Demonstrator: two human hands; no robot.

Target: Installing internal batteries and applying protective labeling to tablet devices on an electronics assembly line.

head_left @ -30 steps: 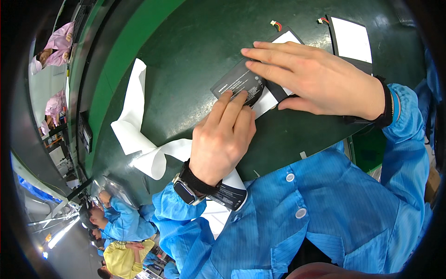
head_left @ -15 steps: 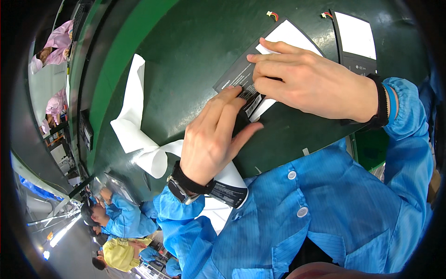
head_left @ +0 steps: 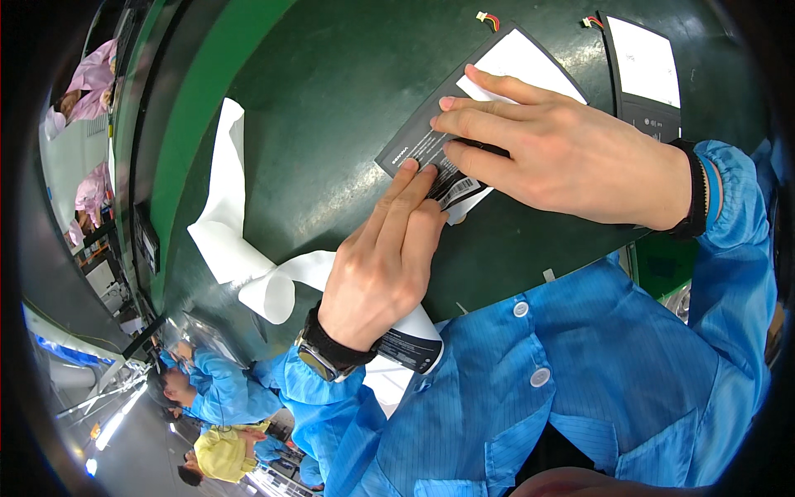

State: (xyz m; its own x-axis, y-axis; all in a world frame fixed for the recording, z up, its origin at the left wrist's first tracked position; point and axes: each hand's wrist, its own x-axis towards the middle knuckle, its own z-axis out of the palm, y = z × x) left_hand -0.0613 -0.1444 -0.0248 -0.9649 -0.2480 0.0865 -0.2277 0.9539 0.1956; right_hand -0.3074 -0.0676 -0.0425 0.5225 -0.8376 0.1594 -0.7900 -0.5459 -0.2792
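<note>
A flat battery pack (head_left: 401, 151) lies slantwise on the green tabletop, a black printed label on its nearer part and white farther up. A short lead (head_left: 492, 20) with a small white connector sticks out of its far end. My right hand (head_left: 571, 153) rests over the pack, fingers stretched out and lying on its surface, hiding much of its middle. My left hand (head_left: 377, 261) has its fingers extended, the tips pressing on the label near the pack's lower left corner. Its thumb is mostly hidden. Neither hand grips anything.
A second battery pack (head_left: 644, 62) lies at the far right. White backing strip (head_left: 228, 248) curls over the table at left and runs under my left wrist to a black printed label (head_left: 411, 349) at the table's near edge. Other people (head_left: 219, 389) are visible at left.
My left hand has straightened, its fingers now closer together and flatter on the label, with the thumb tucked in. My right fingers have slid slightly left on the pack.
</note>
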